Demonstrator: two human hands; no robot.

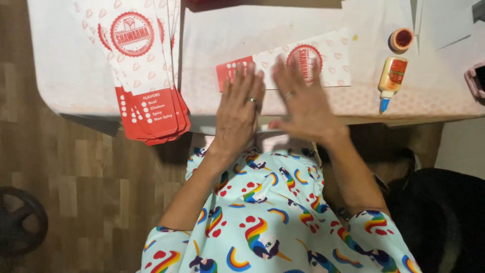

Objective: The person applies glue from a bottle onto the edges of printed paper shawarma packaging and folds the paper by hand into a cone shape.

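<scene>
Red-and-white paper, a flat printed sleeve (303, 63), lies crosswise near the front edge of a pale surface (227, 35), its red end pointing to the person's left. Both hands rest flat on it: the left hand (238, 108) covers the red end, the right hand (303, 101) lies just beside it over the round red emblem. All fingers (241, 83) are spread open and pressed down, gripping nothing (a ring shows on each hand, and the right hand is slightly blurred).

Judged from this pose, the step in hand is pressing or smoothing the sleeve flat against the surface, as one would after folding or gluing a seam. A next move would likely call for even pressure along the sleeve's full length, with the paper kept square so its edges do not skew.

Well to the left, a stack (144, 65) of matching sleeves fans out and overhangs the front edge. To the right stands apart a small glue bottle (391, 78), lying with its blue tip toward the person, and beyond it a round orange cap (401, 39). A pink object (475, 78) shows only partly at the right edge. Below, the person's rainbow-patterned sleeves and a wood-look floor (86, 187) fill the foreground.
</scene>
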